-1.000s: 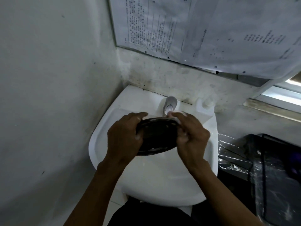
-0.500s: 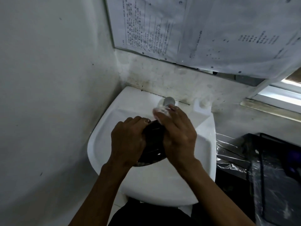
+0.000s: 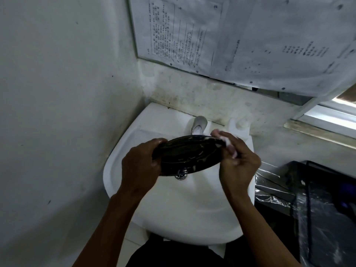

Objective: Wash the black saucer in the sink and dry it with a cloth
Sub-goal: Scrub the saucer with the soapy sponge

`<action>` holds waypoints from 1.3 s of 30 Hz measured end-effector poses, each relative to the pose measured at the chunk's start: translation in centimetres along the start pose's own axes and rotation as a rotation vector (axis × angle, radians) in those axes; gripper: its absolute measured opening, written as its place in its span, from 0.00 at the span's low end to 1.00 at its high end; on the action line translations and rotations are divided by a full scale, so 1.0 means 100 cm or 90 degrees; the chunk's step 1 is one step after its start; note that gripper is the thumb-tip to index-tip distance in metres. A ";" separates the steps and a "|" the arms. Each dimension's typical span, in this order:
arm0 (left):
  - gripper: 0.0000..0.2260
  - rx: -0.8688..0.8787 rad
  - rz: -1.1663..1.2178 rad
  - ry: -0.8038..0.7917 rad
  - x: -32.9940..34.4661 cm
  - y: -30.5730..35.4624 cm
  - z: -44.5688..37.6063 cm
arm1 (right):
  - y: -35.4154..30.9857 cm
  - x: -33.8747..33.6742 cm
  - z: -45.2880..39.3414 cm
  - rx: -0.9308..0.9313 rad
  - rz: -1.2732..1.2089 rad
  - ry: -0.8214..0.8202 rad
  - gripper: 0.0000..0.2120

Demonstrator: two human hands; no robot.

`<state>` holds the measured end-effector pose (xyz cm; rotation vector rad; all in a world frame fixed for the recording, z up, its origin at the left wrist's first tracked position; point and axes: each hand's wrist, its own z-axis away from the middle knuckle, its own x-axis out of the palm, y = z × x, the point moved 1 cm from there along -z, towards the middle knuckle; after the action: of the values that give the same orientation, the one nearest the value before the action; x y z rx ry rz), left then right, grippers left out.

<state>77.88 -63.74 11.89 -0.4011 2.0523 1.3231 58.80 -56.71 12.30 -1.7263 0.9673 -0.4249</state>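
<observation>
sink [image 3: 173, 214]: white basin, near rim closest to body; drain [image 3: 180, 176] just showing below the saucer's near edge.
left hand [image 3: 139, 165]: curled round the saucer's left rim, thumb on top, fingers underneath.
right hand [image 3: 238, 162]: fingertips pinching the right rim, suds on them; what else it holds, if anything, cannot tell.
black saucer [image 3: 187, 155]: held up over the basin between both hands, tilted, far edge higher, suds streaked across the face.
handling: likely rigid, light, probably ceramic or glass so breakable; soapy and wet, so slippery.
grip advice: opposite rims, thumb over and fingers under; keep low over the basin in case of a slip.
faucet [image 3: 199, 125]: at the sink's far edge, just behind the saucer; water flow not discernible.
stage: judged mid-wash, rinse and cloth drying not yet done; no cloth in view.
</observation>
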 end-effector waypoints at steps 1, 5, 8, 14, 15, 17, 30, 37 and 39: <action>0.14 -0.005 0.020 0.007 0.000 -0.002 0.002 | 0.003 -0.002 -0.002 0.027 -0.008 0.008 0.15; 0.13 0.028 -0.011 -0.003 0.004 0.012 0.002 | 0.000 0.009 0.008 -0.148 0.146 -0.018 0.19; 0.14 0.120 -0.095 -0.022 0.012 0.024 -0.002 | -0.019 0.029 0.024 -0.374 0.241 -0.136 0.10; 0.17 0.131 -0.146 -0.017 0.005 0.028 -0.003 | 0.000 0.016 0.018 -0.282 0.250 -0.107 0.16; 0.16 0.137 -0.151 -0.020 0.007 0.028 -0.004 | -0.005 0.020 0.022 -0.306 0.264 -0.113 0.14; 0.15 0.143 -0.143 -0.019 0.010 0.030 -0.004 | -0.013 0.028 0.027 -0.372 0.278 -0.151 0.11; 0.15 -0.001 -0.026 -0.011 -0.004 0.007 0.004 | 0.006 -0.012 0.009 -0.008 0.163 0.009 0.21; 0.16 0.098 -0.161 -0.038 0.006 0.020 -0.001 | 0.001 0.013 0.025 -0.328 0.327 -0.137 0.17; 0.13 0.077 -0.185 -0.025 0.005 0.017 0.001 | 0.015 0.003 0.022 -0.246 0.335 -0.072 0.18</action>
<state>76.59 -62.85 12.75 -0.5894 1.9426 1.0208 59.83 -55.72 10.05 -1.7184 1.4306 0.2131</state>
